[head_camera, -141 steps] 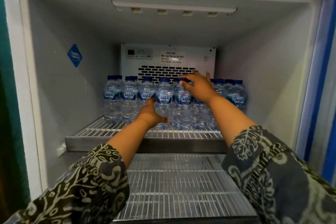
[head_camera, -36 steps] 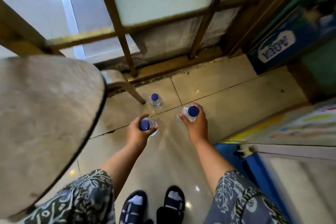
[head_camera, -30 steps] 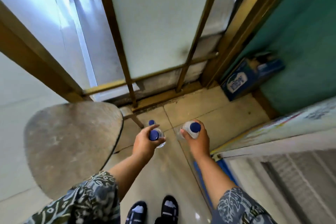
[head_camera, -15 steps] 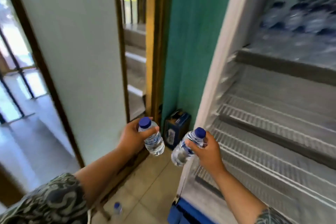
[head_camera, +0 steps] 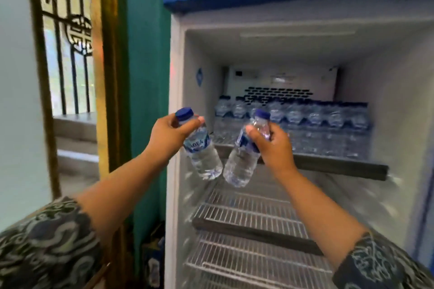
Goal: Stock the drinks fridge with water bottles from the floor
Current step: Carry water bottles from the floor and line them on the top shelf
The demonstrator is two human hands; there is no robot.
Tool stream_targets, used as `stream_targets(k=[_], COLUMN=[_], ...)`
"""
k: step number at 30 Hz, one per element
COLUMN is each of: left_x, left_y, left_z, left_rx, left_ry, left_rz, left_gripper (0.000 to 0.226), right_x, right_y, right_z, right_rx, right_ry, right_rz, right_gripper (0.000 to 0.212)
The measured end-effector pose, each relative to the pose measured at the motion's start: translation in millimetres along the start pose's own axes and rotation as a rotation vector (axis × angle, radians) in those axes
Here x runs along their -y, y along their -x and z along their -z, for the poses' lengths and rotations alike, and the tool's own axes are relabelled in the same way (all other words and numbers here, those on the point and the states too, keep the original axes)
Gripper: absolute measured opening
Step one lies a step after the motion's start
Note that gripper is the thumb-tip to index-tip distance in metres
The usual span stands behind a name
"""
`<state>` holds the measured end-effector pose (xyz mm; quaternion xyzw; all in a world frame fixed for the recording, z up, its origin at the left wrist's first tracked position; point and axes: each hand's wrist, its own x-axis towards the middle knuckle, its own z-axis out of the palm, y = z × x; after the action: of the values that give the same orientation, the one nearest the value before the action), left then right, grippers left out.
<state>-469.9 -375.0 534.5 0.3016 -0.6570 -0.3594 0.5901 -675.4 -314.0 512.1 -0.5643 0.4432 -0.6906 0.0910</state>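
Note:
My left hand [head_camera: 170, 135] grips a small clear water bottle [head_camera: 203, 155] with a blue cap just below the neck, the bottle tilted. My right hand [head_camera: 273, 145] holds a second water bottle [head_camera: 242, 164] the same way, its base leaning toward the first. Both bottles hang in front of the open drinks fridge [head_camera: 178, 101], at the height of the top wire shelf [head_camera: 328, 165]. Several blue-capped bottles [head_camera: 305, 119] stand in rows at the back of that shelf.
Two bare wire shelves [head_camera: 253, 216] lie below the stocked one. The fridge's white left wall [head_camera: 175, 195] is next to my left hand. A teal wall [head_camera: 145, 77], a wooden door frame [head_camera: 110, 77] and a blue carton [head_camera: 155, 263] on the floor are left of the fridge.
I have risen from the floor with a bottle in each hand and turned toward the fridge. Both hands have lifted from low beside the fridge up to the top shelf's height.

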Motion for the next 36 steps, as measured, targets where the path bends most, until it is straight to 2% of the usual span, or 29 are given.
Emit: stream_targets(k=[2, 5, 11, 14, 18, 25, 30, 34, 36], left_x=[-11.5, -19.8, -3.5, 7.2, 26.1, 43.6, 59.6, 75.2, 83.0], left_y=[-24.0, -55.1, -97.2, -108.9, -126.6, -161.5, -168.6, -160.7, -157.9], left_z=[-21.1, -47.7, -87.0, -99.5, -108.0, -118.7, -128.8, -133.5, -131.4], left_rx=[-0.016, -0.044, -0.060, -0.046, 0.014, 0.140, 0.216, 0.303, 0.322], left_ry=[0.017, -0.011, -0.136, -0.185, -0.162, -0.243, -0.245, -0.274, -0.208], left_rz=[-0.053, -0.115, -0.131, -0.112, -0.046, 0.091, 0.078, 0.032, -0.015], left_gripper=[0.009, 0.026, 0.034, 0.028, 0.027, 0.063, 0.070, 0.072, 0.070], right_x=[9.4, 11.2, -20.6, -39.8, -53.4, -61.3, -64.6, -59.7, -54.6], right_y=[-29.1, -64.5, -106.3, -111.4, -117.3, -144.9, -146.3, -146.4, -151.9], right_z=[11.6, 24.3, 28.3, 21.0, 10.2, 4.8, 3.1, 2.5, 2.7], right_rx=[-0.015, -0.017, -0.032, -0.013, -0.019, 0.047, -0.008, 0.025, 0.044], right_ry=[0.016, 0.019, 0.168, 0.274, 0.313, 0.643, 0.611, 0.825, 0.843], right_rz=[0.041, 0.087, 0.024, -0.096, -0.156, -0.233, -0.167, -0.076, -0.083], right_gripper=[0.012, 0.013, 0.031, 0.061, 0.071, 0.084, 0.083, 0.066, 0.056])
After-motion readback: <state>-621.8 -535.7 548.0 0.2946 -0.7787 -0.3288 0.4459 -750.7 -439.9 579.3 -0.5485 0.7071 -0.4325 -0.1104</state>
